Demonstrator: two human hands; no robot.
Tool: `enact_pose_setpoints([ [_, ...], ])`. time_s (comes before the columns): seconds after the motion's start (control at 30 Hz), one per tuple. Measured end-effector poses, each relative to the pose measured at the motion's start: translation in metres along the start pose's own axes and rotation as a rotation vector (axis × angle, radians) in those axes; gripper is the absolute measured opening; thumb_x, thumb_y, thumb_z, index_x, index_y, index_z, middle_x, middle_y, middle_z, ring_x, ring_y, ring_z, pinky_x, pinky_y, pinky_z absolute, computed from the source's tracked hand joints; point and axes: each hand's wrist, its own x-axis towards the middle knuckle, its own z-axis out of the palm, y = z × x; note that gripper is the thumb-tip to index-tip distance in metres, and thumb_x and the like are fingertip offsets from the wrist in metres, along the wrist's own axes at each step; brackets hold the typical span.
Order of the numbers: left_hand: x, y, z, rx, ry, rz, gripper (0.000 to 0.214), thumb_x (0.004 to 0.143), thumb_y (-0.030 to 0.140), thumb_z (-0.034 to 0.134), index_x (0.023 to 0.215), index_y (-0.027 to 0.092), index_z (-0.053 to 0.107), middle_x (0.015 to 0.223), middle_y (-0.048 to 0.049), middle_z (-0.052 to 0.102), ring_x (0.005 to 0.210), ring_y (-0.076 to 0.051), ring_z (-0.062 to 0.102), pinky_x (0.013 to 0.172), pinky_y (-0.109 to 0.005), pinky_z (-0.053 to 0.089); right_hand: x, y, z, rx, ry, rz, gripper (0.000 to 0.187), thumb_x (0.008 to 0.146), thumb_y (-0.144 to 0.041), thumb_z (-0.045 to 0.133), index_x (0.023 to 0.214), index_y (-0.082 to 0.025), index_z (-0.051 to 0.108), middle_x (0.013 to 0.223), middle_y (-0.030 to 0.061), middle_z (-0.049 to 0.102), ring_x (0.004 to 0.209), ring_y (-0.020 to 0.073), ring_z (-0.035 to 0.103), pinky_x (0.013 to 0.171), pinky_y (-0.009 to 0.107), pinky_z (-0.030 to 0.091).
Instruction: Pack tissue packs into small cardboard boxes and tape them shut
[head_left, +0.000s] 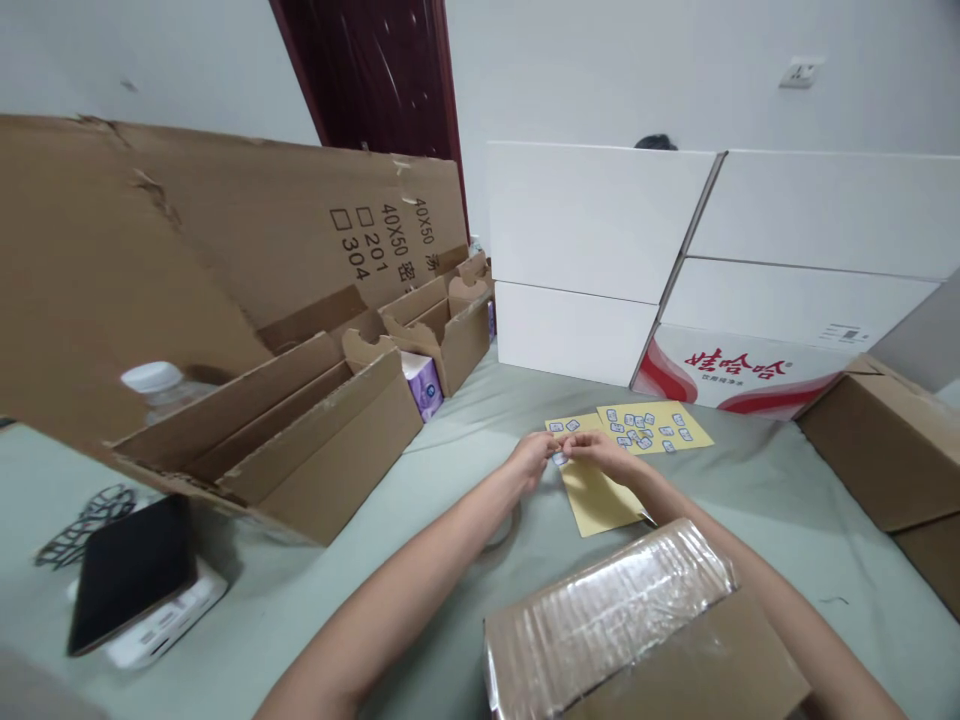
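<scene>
My left hand (pixel 531 458) and my right hand (pixel 596 455) meet above the sheets at the centre, their fingertips pinched together around a small white sticker (pixel 559 458). Behind them lies a yellow sheet (pixel 656 427) dotted with several small white stickers, and a partly hidden yellow sheet (pixel 577 425) lies beside it. A plain yellow sheet (pixel 596 497) extends below my hands, and my fingers hide its upper end. I cannot tell whether the sticker is still attached to a sheet.
A plastic-wrapped cardboard box (pixel 622 630) lies between my forearms. Flattened and open cartons (pixel 262 400) stand at the left, with a water bottle (pixel 161 392) and a tissue pack (pixel 424 387). White boxes (pixel 675 270) stand ahead, a carton (pixel 885 450) right, a black tablet (pixel 131 575) left.
</scene>
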Motion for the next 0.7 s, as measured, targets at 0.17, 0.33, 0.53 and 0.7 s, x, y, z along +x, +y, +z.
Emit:
enact_pose_setpoints([
  [0.17,-0.078,0.020,-0.032,0.178,-0.026,0.206,0.026,0.082,0.030,0.071,0.106,0.019,0.069,0.131,-0.0096,0.061,0.133,-0.028,0.046,0.115,-0.041,0.033,-0.072,0.006,-0.036,0.346,0.205,-0.017,0.027,0.096,-0.039,0.057,0.106,-0.014,0.062,0.100,0.0046,0.066,0.086,0.0163,0.065,0.078,0.036,0.055],
  [0.33,-0.199,-0.033,-0.088,0.460,-0.095,0.533,0.068,0.066,0.052,0.075,0.131,0.046,0.056,0.154,0.0077,0.040,0.147,-0.040,0.024,0.114,-0.051,0.036,-0.157,0.023,-0.030,0.579,0.404,0.053,0.036,0.078,-0.052,0.073,0.085,-0.018,0.061,0.078,0.0014,0.069,0.078,0.0202,0.067,0.074,0.035,0.054],
  [0.53,-0.247,-0.074,-0.107,0.826,-0.163,0.609,0.084,0.048,0.039,0.085,0.129,0.039,0.061,0.165,0.0018,0.005,0.146,-0.051,0.012,0.111,-0.065,0.028,-0.193,0.000,0.001,0.738,0.450,0.037,0.038,0.067,-0.053,0.079,0.079,-0.022,0.058,0.081,0.0015,0.069,0.083,0.0220,0.067,0.073,0.031,0.052],
  [0.7,-0.234,-0.041,-0.156,0.863,-0.316,0.606,0.077,0.047,0.040,0.083,0.122,0.038,0.065,0.162,-0.0074,0.021,0.142,-0.054,0.021,0.104,-0.068,0.032,-0.235,-0.039,-0.007,0.781,0.258,-0.140,0.029,0.075,-0.044,0.077,0.079,-0.021,0.059,0.093,0.0015,0.065,0.077,0.0133,0.063,0.068,0.026,0.050],
])
